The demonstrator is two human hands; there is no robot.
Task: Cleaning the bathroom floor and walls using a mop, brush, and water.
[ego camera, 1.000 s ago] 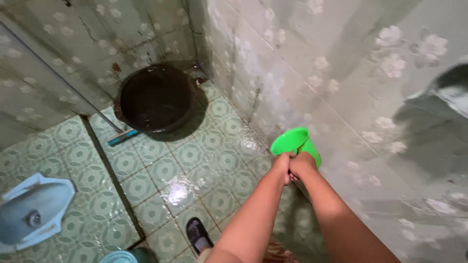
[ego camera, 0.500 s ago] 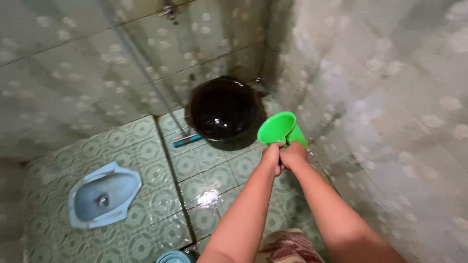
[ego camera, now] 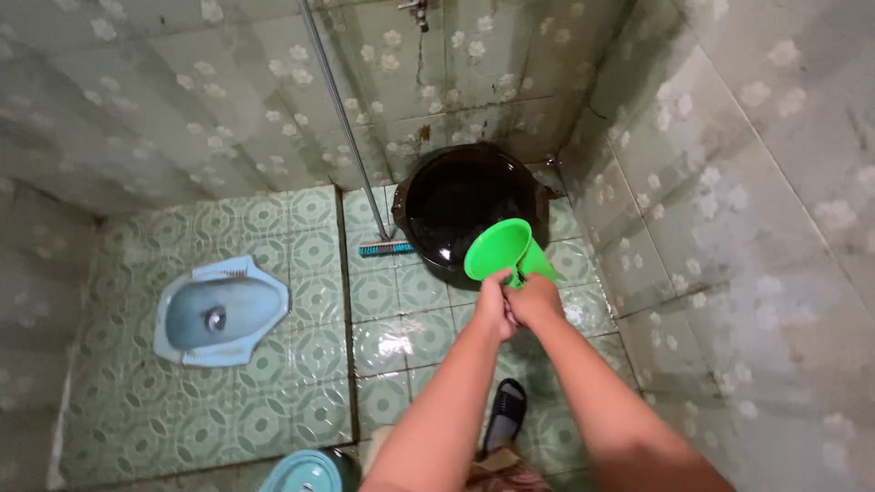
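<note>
A bright green plastic dipper (ego camera: 500,250) is tipped on its side with its mouth facing left. My left hand (ego camera: 493,310) and my right hand (ego camera: 536,302) are clasped together around its handle, side by side. The dipper hangs just in front of a large black basin (ego camera: 467,197) full of dark water in the far corner of the tiled room.
A light blue squat toilet (ego camera: 219,310) is set in the green patterned floor (ego camera: 283,401) at the left. A long-handled brush (ego camera: 385,247) leans on the back wall. My sandalled foot (ego camera: 506,410) stands on wet tiles. A blue lid (ego camera: 305,474) shows at the bottom edge.
The view has swung left, bringing the squat toilet and back wall into sight. Both hands carried the dipper away from the right wall to the black basin's front rim.
</note>
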